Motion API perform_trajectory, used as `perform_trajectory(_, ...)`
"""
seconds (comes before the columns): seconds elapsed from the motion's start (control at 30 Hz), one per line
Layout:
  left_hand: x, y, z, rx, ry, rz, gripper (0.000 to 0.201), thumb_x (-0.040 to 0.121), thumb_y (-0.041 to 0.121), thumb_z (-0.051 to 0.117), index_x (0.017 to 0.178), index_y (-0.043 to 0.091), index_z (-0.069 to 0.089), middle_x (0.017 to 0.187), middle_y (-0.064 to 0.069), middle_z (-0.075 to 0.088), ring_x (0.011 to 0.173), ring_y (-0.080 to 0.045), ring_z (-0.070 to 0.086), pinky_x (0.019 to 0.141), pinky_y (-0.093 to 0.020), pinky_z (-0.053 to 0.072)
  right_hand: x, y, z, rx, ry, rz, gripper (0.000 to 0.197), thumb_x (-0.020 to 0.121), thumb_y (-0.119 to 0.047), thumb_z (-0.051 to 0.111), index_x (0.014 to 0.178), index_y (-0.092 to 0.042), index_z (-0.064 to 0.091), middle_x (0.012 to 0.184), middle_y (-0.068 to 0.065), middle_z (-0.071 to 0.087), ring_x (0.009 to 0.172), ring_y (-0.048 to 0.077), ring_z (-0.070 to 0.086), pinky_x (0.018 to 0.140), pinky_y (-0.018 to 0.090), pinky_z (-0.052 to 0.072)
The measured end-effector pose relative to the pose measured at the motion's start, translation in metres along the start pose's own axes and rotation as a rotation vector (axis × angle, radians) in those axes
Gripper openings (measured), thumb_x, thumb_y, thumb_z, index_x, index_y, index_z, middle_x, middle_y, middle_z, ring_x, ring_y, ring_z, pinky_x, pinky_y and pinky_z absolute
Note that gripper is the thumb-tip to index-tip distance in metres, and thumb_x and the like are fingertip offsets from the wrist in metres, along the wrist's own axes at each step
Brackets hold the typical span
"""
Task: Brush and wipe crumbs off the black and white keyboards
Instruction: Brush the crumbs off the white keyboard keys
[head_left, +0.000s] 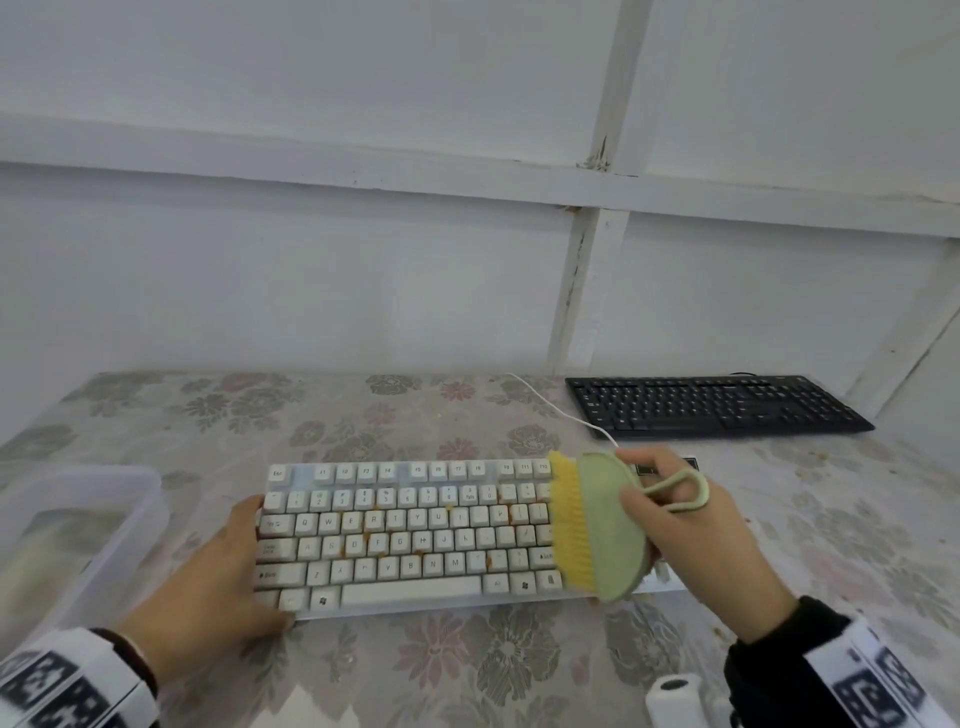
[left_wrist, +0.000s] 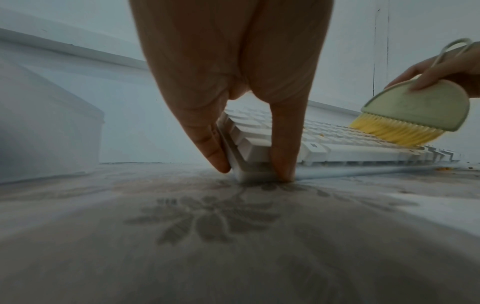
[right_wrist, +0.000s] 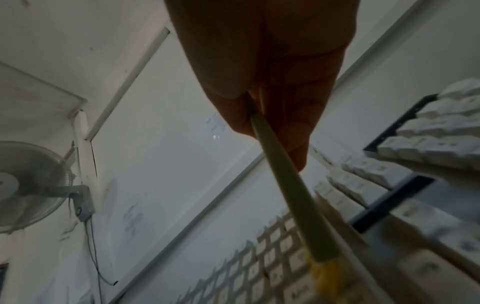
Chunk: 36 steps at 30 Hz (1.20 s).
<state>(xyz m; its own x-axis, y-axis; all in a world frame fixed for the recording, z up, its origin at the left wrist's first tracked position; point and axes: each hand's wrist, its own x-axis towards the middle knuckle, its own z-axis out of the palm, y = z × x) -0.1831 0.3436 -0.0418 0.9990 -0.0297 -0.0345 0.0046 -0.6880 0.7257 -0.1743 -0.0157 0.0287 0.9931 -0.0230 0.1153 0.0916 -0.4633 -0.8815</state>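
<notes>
Head view, white keyboard: flat on the floral tablecloth, at centre, long side running 9 to 3 o'clock; orange crumbs lodged between keys.
Head view, left hand: at 9 o'clock of the white keyboard, clasping its left end, thumb on the near left corner, fingers against the left edge.
Head view, right hand: at 3 o'clock of the white keyboard, gripping the green brush by its rounded back; loop cord hanging over the fingers.
Head view, bristles: yellow, pointing toward 9 o'clock, lying across the right-hand key columns.
Head view, black keyboard: far at 1 o'clock, well apart from both hands, untouched.
Head view, rest: clear plastic box at 9 o'clock; white roll at 5 o'clock, near the frame edge.
Left wrist view, left hand: thumb and finger straddling the corner of the white keyboard, both tips down on the cloth.
Left wrist view, green brush: at 2 o'clock, tilted, bristles touching the keys, held by the right hand.
Right wrist view, right hand: fingers closed on the thin edge of the green brush, which runs toward 5 o'clock.
Right wrist view, white keyboard: below the brush tip, blurred.
Right wrist view, rest: wall fan at 9 o'clock.
</notes>
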Motion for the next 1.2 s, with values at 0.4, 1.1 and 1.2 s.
perform_trajectory(0.4, 0.002, -0.006, -0.001, -0.001, -0.012, -0.01, 0.093, 0.053, 0.02, 0.084, 0.124, 0.03, 0.025, 0.118, 0.013, 0.052, 0.104, -0.006, 0.056, 0.089, -0.025, 0.048, 0.013, -0.007, -0.018, 0.072, 0.047, -0.042, 0.03, 0.091, -0.007, 0.055, 0.1, -0.034, 0.065, 0.08, 0.007, 0.071, 0.07, 0.027, 0.068, 0.053, 0.039, 0.056)
perform_trajectory(1.1, 0.002, -0.01, -0.001, 0.014, -0.012, -0.014, 0.094, 0.052, 0.024, 0.083, 0.125, 0.031, 0.025, 0.12, 0.011, 0.054, 0.105, -0.007, 0.057, 0.091, -0.028, 0.049, 0.018, -0.014, -0.013, 0.104, 0.044, -0.09, 0.033, 0.091, -0.006, 0.055, 0.1, -0.036, 0.063, 0.087, -0.005, 0.071, 0.074, 0.018, 0.067, 0.054, 0.04, 0.058)
perform_trajectory(1.2, 0.002, -0.008, 0.0, 0.037, -0.005, -0.013, 0.093, 0.054, 0.023, 0.084, 0.126, 0.031, 0.024, 0.12, 0.011, 0.053, 0.105, -0.007, 0.057, 0.091, -0.029, 0.049, 0.021, -0.008, -0.002, 0.085, 0.0, -0.046, 0.032, 0.091, -0.004, 0.054, 0.102, -0.032, 0.063, 0.084, -0.001, 0.071, 0.069, 0.016, 0.067, 0.053, 0.037, 0.057)
